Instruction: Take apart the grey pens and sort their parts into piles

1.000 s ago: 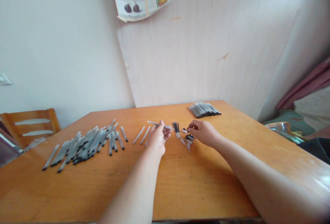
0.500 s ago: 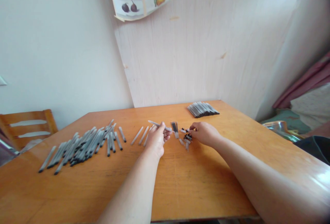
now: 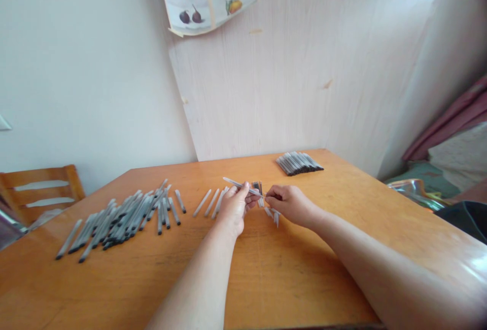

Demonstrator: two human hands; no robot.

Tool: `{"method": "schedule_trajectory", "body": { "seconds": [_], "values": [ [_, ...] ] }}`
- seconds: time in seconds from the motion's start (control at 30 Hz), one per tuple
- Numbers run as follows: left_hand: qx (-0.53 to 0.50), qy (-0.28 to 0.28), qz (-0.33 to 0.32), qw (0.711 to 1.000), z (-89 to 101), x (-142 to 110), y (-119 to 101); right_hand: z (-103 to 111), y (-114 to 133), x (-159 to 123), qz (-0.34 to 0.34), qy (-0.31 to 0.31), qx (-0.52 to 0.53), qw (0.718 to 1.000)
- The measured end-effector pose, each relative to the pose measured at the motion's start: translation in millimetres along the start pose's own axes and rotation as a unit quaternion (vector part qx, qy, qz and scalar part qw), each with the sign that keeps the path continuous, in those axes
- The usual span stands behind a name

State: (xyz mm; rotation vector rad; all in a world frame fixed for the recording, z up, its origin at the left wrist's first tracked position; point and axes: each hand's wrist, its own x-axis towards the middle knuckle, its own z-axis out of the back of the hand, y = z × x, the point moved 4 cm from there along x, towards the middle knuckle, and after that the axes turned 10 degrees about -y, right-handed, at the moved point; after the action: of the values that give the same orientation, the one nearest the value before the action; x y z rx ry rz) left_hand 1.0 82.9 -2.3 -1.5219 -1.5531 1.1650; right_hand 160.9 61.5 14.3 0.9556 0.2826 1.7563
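Observation:
My left hand (image 3: 233, 209) is closed round a clear pen barrel (image 3: 232, 182), held tilted above the table with its lower end toward the right. At that end my right hand (image 3: 294, 204) pinches, its fingertips close against the barrel tip. Whatever lies between those fingers is too small to make out. Just behind the hands lie some thin dark refills (image 3: 256, 186), partly covered. Small clear pieces (image 3: 274, 216) show below my right hand, which hides the rest of that heap. Several loose clear barrels (image 3: 211, 202) rest left of my left hand.
A large heap of capped pens (image 3: 127, 218) spreads over the left of the wooden table (image 3: 262, 279). At the back right lies a neat stack of pens (image 3: 300, 163). A wooden chair (image 3: 41, 175) stands at left, a dark container (image 3: 466, 221) at right.
My right hand has moved left from the heap of small black and clear pieces to the end of the pen barrel. My left hand has barely shifted, still holding the barrel.

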Motion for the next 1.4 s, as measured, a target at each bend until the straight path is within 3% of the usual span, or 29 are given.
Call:
{"method": "schedule_trajectory", "body": {
  "seconds": [0.4, 0.63, 0.9, 1.4],
  "values": [
    [-0.075, -0.133, -0.033, 0.988, 30.9, 22.9, -18.8, 11.9, -7.7, 3.7, 0.006, -0.005, -0.065, 0.998],
    [-0.077, -0.227, -0.053, 0.969, 45.9, 29.5, -27.3, 17.8, -13.6, 7.4, -0.030, -0.015, -0.098, 0.995],
    [-0.020, -0.181, -0.040, 0.983, 39.1, 32.7, -14.8, 16.9, -18.4, 5.4, -0.093, -0.051, -0.162, 0.981],
    [0.079, -0.129, -0.081, 0.985, 29.9, 24.3, -12.7, 11.5, -8.7, 1.9, -0.107, -0.025, -0.255, 0.961]
  ]
}}
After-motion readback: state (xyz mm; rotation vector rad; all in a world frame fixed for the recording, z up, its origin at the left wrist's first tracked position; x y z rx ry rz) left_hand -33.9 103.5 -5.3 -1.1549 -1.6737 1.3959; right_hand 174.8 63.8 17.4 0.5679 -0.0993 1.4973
